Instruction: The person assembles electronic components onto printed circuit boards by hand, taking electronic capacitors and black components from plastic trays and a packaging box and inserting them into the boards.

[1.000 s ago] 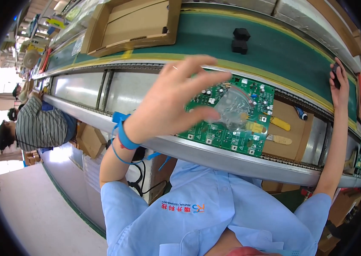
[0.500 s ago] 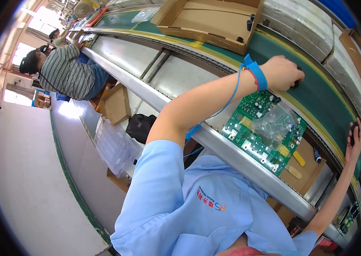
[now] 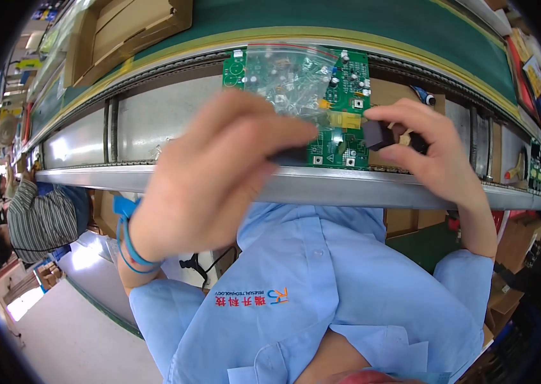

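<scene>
A green circuit board [image 3: 235, 78] lies across the metal rails in front of me. A clear zip bag [image 3: 293, 77] covers much of its upper part, and a yellow-wrapped component [image 3: 345, 120] shows lower down. Blurred by motion, my left hand [image 3: 203, 176] is over the board's left side, its fingers closed on a dark piece [image 3: 291, 156] that is mostly hidden. At the board's right edge, my right hand [image 3: 440, 144] pinches a black block-shaped component [image 3: 378, 136] between thumb and forefinger. More dark and tan pieces [image 3: 403, 136] sit inside that hand.
Beyond the rails runs a green conveyor belt [image 3: 347, 22] with a cardboard tray [image 3: 136, 32] at far left. A metal rail [image 3: 321, 185] passes close to my body. Another green board [image 3: 537, 166] stands at far right. A seated person [image 3: 43, 221] in stripes is at left.
Both hands have come back from the green belt to the circuit board, each with dark pieces in it. My view has turned, so the board now appears upright and nearer the middle.
</scene>
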The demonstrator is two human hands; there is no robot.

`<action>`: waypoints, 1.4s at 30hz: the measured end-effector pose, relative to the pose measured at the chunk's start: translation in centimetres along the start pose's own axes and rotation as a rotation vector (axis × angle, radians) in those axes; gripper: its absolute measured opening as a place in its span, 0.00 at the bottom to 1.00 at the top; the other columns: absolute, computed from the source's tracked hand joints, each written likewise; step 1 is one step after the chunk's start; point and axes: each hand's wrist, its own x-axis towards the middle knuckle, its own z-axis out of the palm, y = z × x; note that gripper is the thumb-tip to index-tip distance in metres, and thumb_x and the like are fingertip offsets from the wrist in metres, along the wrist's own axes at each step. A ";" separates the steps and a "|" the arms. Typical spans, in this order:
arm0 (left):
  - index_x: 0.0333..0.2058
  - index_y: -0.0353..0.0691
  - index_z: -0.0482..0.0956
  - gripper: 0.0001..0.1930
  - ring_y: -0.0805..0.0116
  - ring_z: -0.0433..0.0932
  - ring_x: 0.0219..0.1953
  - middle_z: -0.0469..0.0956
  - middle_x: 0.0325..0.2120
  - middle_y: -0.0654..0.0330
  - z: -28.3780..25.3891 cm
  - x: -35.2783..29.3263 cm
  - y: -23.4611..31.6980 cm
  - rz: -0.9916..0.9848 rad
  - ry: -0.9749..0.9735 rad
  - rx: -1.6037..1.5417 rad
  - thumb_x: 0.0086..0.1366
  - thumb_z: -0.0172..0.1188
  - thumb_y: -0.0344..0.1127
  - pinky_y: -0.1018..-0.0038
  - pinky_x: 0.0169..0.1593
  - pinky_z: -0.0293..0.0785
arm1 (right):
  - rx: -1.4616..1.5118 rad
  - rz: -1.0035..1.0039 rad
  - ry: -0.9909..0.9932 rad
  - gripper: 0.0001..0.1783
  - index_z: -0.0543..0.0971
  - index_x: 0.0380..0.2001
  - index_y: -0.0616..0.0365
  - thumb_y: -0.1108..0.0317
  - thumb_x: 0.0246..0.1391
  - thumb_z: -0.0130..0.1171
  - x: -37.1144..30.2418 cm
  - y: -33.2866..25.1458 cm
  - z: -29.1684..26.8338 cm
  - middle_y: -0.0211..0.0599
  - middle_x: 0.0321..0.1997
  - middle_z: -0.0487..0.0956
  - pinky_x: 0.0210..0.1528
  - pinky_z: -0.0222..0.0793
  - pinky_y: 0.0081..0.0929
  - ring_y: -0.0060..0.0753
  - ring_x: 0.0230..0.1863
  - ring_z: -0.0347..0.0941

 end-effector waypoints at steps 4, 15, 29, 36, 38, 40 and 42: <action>0.46 0.33 0.73 0.23 0.58 0.74 0.33 0.75 0.36 0.53 3.5 -1.0 0.9 -0.167 -0.110 0.233 0.47 0.59 0.21 0.71 0.35 0.69 | -0.283 -0.172 0.017 0.22 0.75 0.43 0.58 0.78 0.40 0.62 -0.9 -0.1 2.0 0.39 0.33 0.73 0.33 0.69 0.31 0.42 0.32 0.72; 0.40 0.38 0.74 0.18 0.62 0.73 0.32 0.72 0.35 0.59 7.5 -0.7 -2.3 -0.050 -0.001 0.423 0.47 0.62 0.26 0.70 0.35 0.66 | -0.530 -0.321 0.051 0.19 0.75 0.39 0.61 0.78 0.38 0.60 -0.8 0.7 3.2 0.37 0.31 0.73 0.31 0.70 0.33 0.40 0.31 0.73; 0.39 0.38 0.76 0.17 0.65 0.74 0.30 0.73 0.33 0.61 7.3 0.1 -2.8 0.032 -0.051 0.522 0.47 0.63 0.29 0.71 0.34 0.66 | -0.640 -0.345 0.044 0.16 0.76 0.38 0.61 0.74 0.41 0.56 -0.7 0.8 3.2 0.34 0.29 0.72 0.26 0.70 0.30 0.35 0.29 0.73; 0.36 0.38 0.79 0.10 0.75 0.70 0.22 0.76 0.30 0.61 1.0 3.6 -2.0 0.013 0.199 0.252 0.53 0.61 0.25 0.80 0.27 0.64 | -0.203 -0.065 -0.011 0.17 0.76 0.40 0.57 0.68 0.44 0.64 1.0 0.0 -0.4 0.30 0.30 0.75 0.33 0.68 0.26 0.26 0.32 0.72; 0.36 0.35 0.79 0.07 0.75 0.72 0.24 0.79 0.31 0.61 -1.4 6.5 -4.5 0.115 0.317 0.520 0.57 0.58 0.23 0.82 0.28 0.66 | 0.188 0.010 0.017 0.17 0.76 0.42 0.57 0.67 0.48 0.64 1.8 1.3 -1.3 0.24 0.32 0.74 0.41 0.64 0.18 0.18 0.35 0.67; 0.44 0.35 0.75 0.14 0.52 0.77 0.39 0.77 0.38 0.50 -3.2 10.3 -5.6 -0.243 0.133 0.474 0.57 0.57 0.26 0.68 0.43 0.74 | 0.514 0.119 -0.015 0.19 0.73 0.46 0.60 0.66 0.52 0.61 2.6 1.9 -1.4 0.28 0.39 0.72 0.46 0.63 0.19 0.20 0.40 0.67; 0.43 0.34 0.77 0.14 0.46 0.75 0.42 0.77 0.38 0.45 -2.0 12.5 -9.9 -0.111 0.148 0.458 0.57 0.57 0.31 0.59 0.47 0.71 | 0.651 0.118 -0.031 0.20 0.72 0.48 0.61 0.66 0.53 0.59 2.8 3.5 -1.0 0.29 0.41 0.72 0.47 0.64 0.20 0.20 0.41 0.67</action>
